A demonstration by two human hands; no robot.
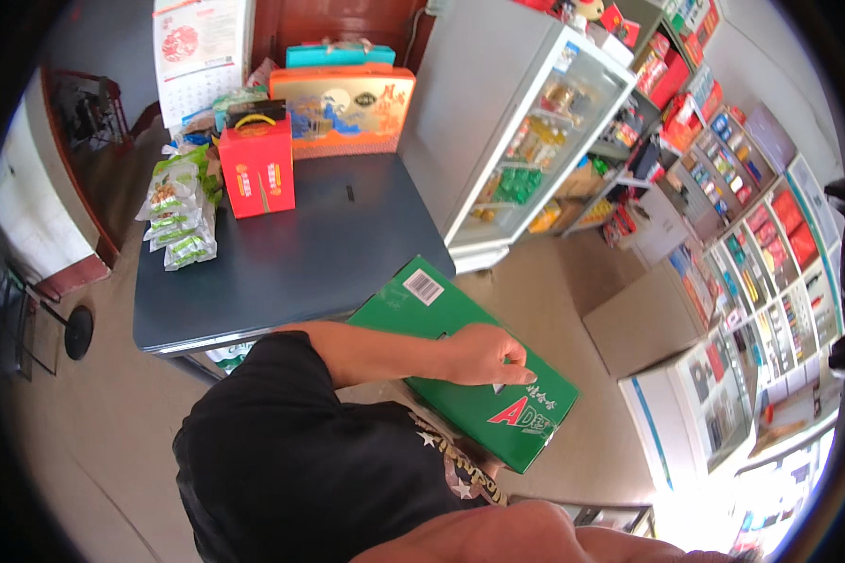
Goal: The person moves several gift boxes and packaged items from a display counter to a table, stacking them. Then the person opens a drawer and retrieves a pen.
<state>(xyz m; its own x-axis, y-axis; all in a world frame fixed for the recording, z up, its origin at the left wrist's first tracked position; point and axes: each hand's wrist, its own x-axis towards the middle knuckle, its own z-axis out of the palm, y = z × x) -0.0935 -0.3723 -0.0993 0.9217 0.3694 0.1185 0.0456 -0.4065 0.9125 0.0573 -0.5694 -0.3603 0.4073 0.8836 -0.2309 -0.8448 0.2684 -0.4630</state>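
A green cardboard carton [401, 313] with a printed barcode is tilted in front of my black shirt, beside the table's near right corner. My left hand [489, 355] lies across its upper face with curled fingers, closed at the middle between two small slots; the grip itself is partly hidden. My right arm [479, 535] crosses the bottom of the picture. A bit of skin shows below the carton's lower edge, perhaps my right hand, mostly hidden. On the dark table [324, 246] stand a red gift box [257, 172] with a yellow handle and several snack packs [183, 211].
An orange gift case [352, 105] and a calendar [197, 63] stand at the table's back. Right of the table is a glass-door refrigerator [472, 105]. Farther right are a large cardboard box [644, 324], a glass counter [690, 415] and stocked shelves [767, 260]. A round-based stand [79, 333] is at left.
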